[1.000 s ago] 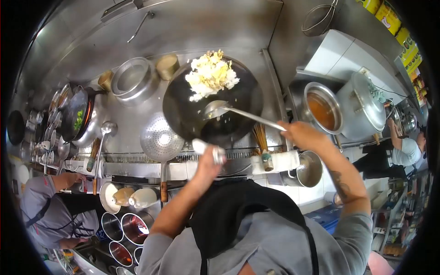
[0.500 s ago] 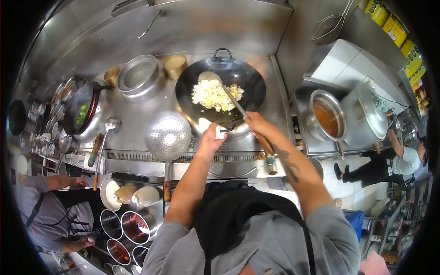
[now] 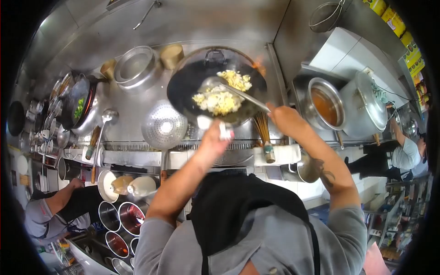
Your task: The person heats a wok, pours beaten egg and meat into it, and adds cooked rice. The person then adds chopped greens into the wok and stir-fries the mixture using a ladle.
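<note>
Stovetop [image 3: 126, 126], wok [image 3: 184, 87] with yellow-white food [image 3: 222, 101]

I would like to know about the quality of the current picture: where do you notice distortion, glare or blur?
Head view: strong fisheye bending, with dark corners around the image; head view: a bright glare spot on the perforated strainer; head view: the left hand looks slightly motion-blurred, and the far rim of the wok appears smeared.

Skimmer [image 3: 164, 125] blocks left of wok [image 3: 185, 85]; brush [image 3: 262, 133] obstructs front right; gap between skimmer, counter ladle [image 3: 109, 115].
</note>
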{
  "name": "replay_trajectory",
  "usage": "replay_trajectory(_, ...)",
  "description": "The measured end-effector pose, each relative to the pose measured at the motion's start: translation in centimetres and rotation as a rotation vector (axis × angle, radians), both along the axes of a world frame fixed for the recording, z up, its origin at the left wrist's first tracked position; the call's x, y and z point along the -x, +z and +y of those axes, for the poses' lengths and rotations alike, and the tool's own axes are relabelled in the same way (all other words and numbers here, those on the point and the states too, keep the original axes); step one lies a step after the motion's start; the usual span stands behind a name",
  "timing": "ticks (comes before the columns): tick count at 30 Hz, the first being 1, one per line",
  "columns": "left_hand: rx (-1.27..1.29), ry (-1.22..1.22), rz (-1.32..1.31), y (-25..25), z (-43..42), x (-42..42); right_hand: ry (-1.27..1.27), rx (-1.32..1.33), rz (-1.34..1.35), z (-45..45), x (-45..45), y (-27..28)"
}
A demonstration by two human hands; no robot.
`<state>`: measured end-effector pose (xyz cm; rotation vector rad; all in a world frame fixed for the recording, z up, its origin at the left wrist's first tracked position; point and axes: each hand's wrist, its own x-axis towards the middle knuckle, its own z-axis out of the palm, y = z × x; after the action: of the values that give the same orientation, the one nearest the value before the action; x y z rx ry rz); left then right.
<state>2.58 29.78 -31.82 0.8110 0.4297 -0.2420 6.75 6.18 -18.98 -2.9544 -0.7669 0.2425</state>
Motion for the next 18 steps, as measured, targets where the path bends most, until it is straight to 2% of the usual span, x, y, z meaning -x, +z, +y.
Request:
replay_trajectory(1,-0.191,-0.041,-0.255,-2.3,1.2,-1.5,-0.006,-0.022,0.003,0.0,0.4,0.7)
replay_trajectory(3,0.103,-0.003,-0.055,-2.7,1.5,-2.0,-0.016,-0.082,0.034,-0.9,2.0,2.5)
replay_trajectory(4,0.159,0.142,0.332,4.1,-0.2,-0.3,-0.022,-0.115,0.04,-1.4,2.0,3.2)
replay_trajectory(5,0.182,0.105,0.28,6.3,-0.8,0.9,0.024,-0.276,0.054,-2.8,1.9,3.0)
replay_trajectory(6,0.207,0.075,0.231,7.0,-0.9,1.6,0.014,-0.279,0.081,-3.0,1.6,3.3)
replay_trajectory(9,0.249,0.083,0.235,2.8,0.9,-2.5,-0.003,-0.332,0.153,-3.0,0.5,2.6)
replay_trajectory(10,0.276,0.057,0.135,0.2,1.3,-2.6,-0.016,-0.321,0.162,-2.9,1.1,1.9)
replay_trajectory(12,0.225,0.041,0.115,-7.2,1.0,0.0,-0.037,-0.293,0.138,-2.6,1.1,1.9)
replay_trajectory(13,0.19,-0.002,0.088,-6.1,0.4,3.1,0.007,-0.306,0.122,-3.7,1.0,1.5)
replay_trajectory(14,0.243,0.03,0.177,-4.3,-0.2,5.4,0.018,-0.313,0.132,-4.5,0.6,1.8)
replay_trajectory(16,0.194,0.099,0.232,0.4,-1.2,6.1,0.041,-0.323,0.189,-5.6,0.5,1.7)
replay_trajectory(18,0.341,0.164,0.253,1.9,0.1,1.4,0.002,-0.266,0.243,-5.0,-0.2,1.7)
